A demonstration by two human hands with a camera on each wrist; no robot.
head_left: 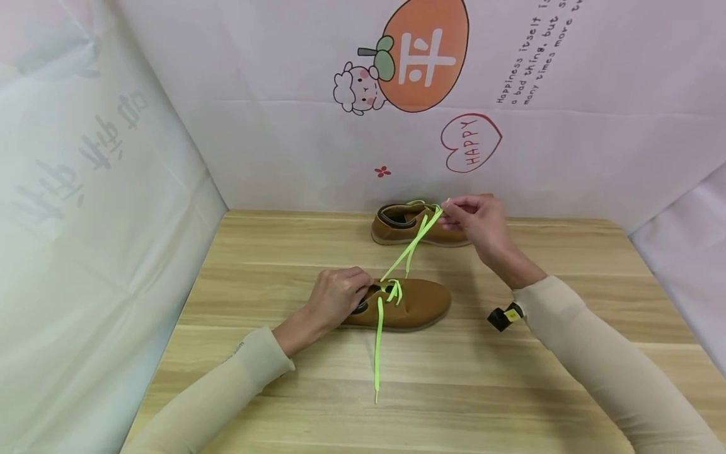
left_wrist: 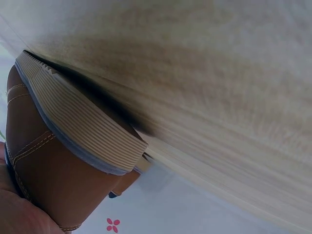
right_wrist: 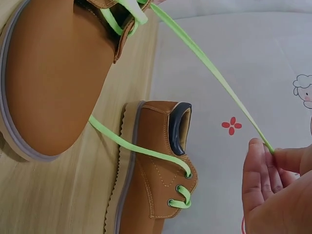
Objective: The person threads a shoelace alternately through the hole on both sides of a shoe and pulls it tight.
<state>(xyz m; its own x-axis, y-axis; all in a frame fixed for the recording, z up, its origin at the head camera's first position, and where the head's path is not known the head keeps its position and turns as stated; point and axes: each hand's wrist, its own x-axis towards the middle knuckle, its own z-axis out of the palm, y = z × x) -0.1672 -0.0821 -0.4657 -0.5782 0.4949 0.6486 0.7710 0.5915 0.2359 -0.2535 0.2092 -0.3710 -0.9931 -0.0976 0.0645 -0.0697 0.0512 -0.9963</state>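
A brown lace-up shoe (head_left: 428, 301) lies on its sole, toe to the right. At its ankle opening, my left hand (head_left: 336, 295) grips the upper edge; in the left wrist view, part of that hand shows against the brown leather (left_wrist: 63, 180). My right hand (head_left: 482, 226) is raised above the far side of the shoe. Between thumb and forefinger it pinches a neon green shoelace (right_wrist: 209, 66) near its end, stretched straight from the eyelets. The other lace end (head_left: 378, 347) hangs over the near side onto the table.
Behind stands a second brown shoe (head_left: 382, 230), partly covered by my right hand; its green lace (right_wrist: 124, 145) trails toward the near shoe. The wooden table (head_left: 272, 252) meets a white printed backdrop (head_left: 283, 139) at the back. A black wrist device (head_left: 499, 319) sits at the right cuff.
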